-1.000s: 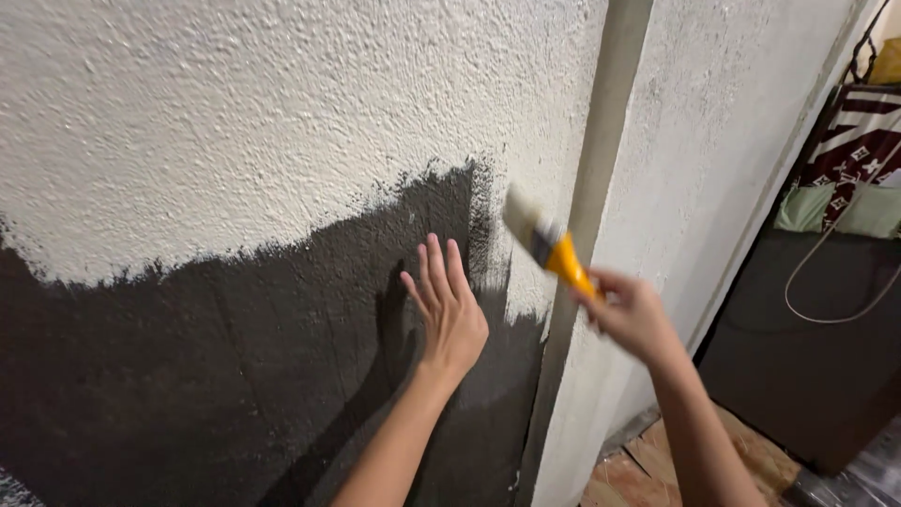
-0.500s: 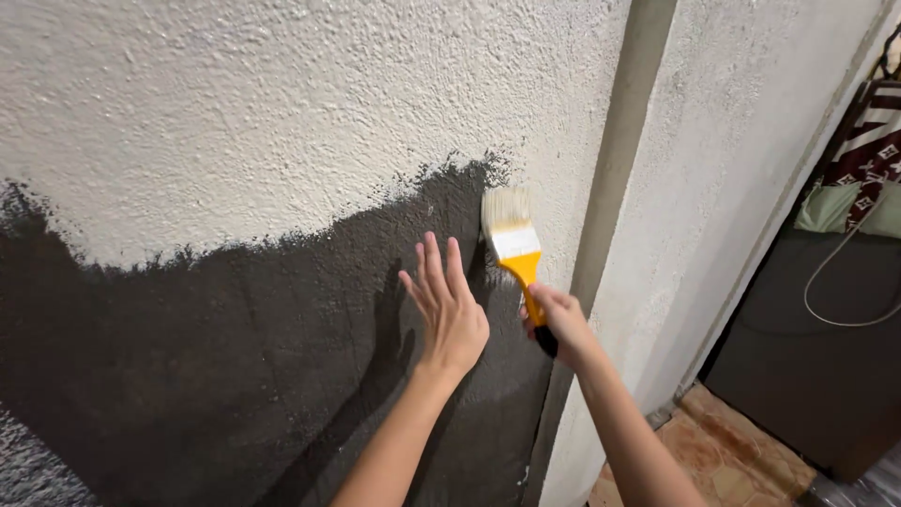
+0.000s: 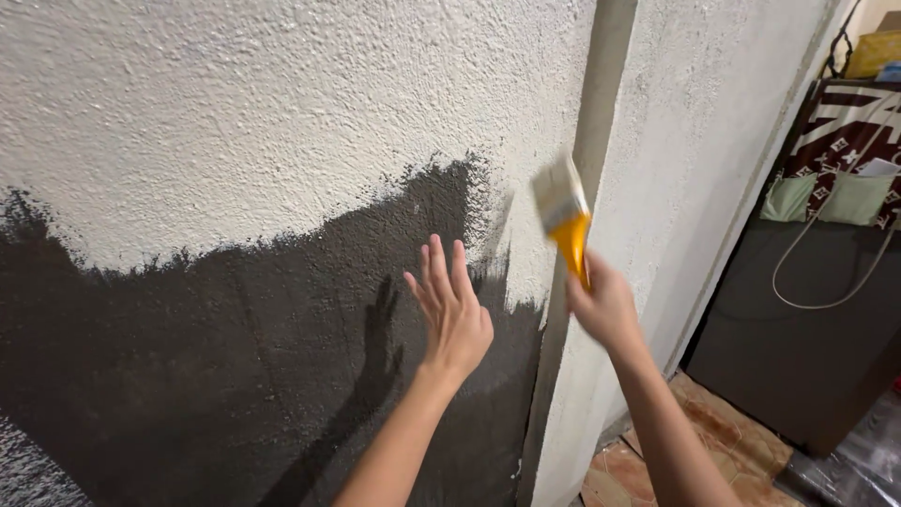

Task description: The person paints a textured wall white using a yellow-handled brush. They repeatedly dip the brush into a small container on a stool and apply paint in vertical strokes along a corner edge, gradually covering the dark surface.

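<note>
Just right of the dark painted patch on the rough plaster wall, the right hand is closed around the yellow handle of a flat paintbrush, which points up, close to the grey corner strip. The brush looks light, with a stiff handle and soft pale bristles (it is blurred), so the handle is probably the best place to hold it. The left hand is open and empty, fingers spread, at the patch; whether it touches, I cannot tell.
</note>
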